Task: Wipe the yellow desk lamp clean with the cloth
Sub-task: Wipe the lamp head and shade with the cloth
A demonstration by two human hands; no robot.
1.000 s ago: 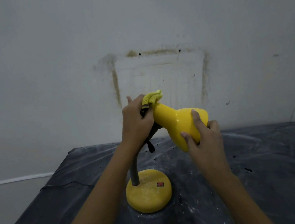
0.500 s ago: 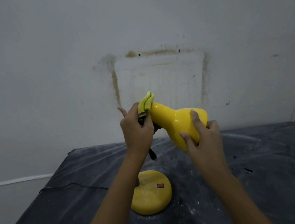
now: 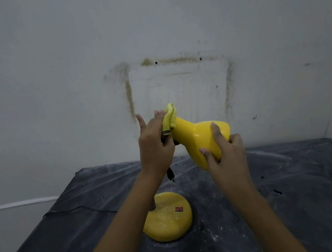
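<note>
The yellow desk lamp's shade (image 3: 195, 135) is tilted, its narrow end up and to the left. My left hand (image 3: 155, 145) holds a bunched yellow-green cloth (image 3: 169, 118) against that narrow end, near the neck joint. My right hand (image 3: 224, 152) grips the wide end of the shade from below and behind, thumb on top. The lamp's round yellow base (image 3: 168, 216), with a small red switch (image 3: 178, 209), stands on the table under my left forearm. The lamp's neck is hidden behind my left hand and arm.
A black, dust-streaked cover lies over the table (image 3: 293, 194). A dark cord (image 3: 77, 209) runs off to the left edge. A stained white wall (image 3: 172, 42) stands close behind the table.
My left hand has slid the cloth round the shade's narrow end; its fingers now spread more upward. My left forearm has shifted right and hides the neck. My right hand stays on the shade.
</note>
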